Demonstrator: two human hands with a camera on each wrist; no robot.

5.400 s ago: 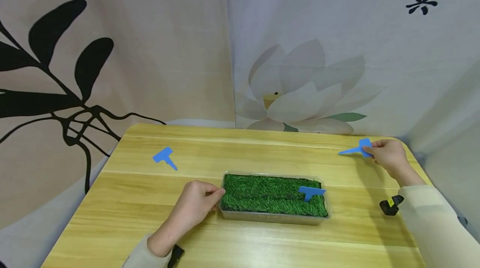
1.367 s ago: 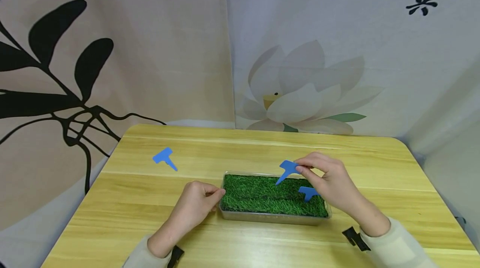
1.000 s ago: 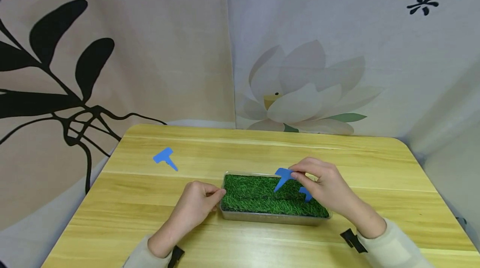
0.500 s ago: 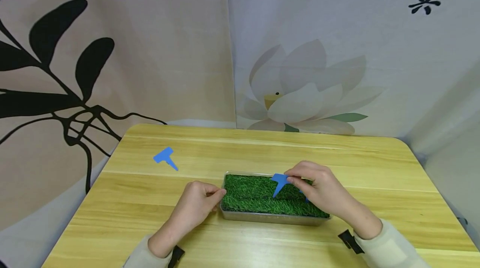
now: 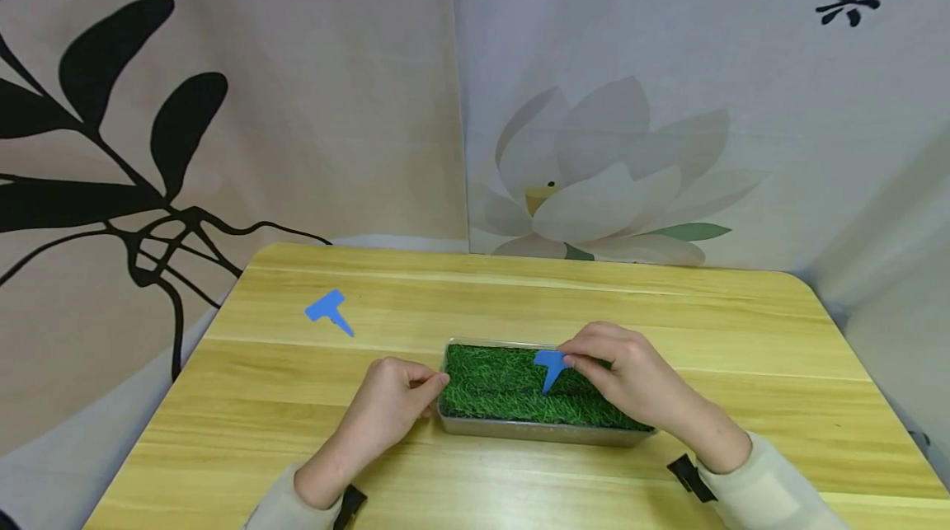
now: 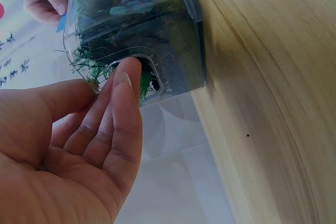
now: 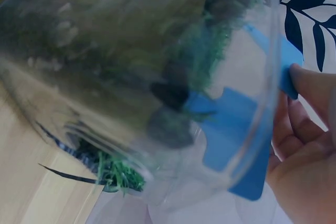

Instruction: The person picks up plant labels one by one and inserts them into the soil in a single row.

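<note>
In the head view my left hand (image 5: pixel 380 408) pinches the left end of a clear plastic box (image 5: pixel 545 431) filled with green artificial grass (image 5: pixel 490 382). The left wrist view has the thumb at the rim and fingertips at a cut-out in the end wall. My right hand (image 5: pixel 641 375) pinches a blue T-shaped plant label (image 5: pixel 551 363) by its head, stem pointing down. Its tip is at the seam between the two grass strips; how deep is not visible. A second blue plant label (image 7: pixel 231 135) stands at the box's right end, hidden behind my right hand in the head view.
A third blue plant label (image 5: pixel 328 311) lies flat on the wooden table (image 5: pixel 460 291), left of and behind the box. Behind the table hangs a printed curtain (image 5: pixel 356 101) with plant and flower motifs.
My right hand has brought the label leftward from the table's far right, then lowered it to the seam, covering the standing label in the head view. The left hand has stayed at the box.
</note>
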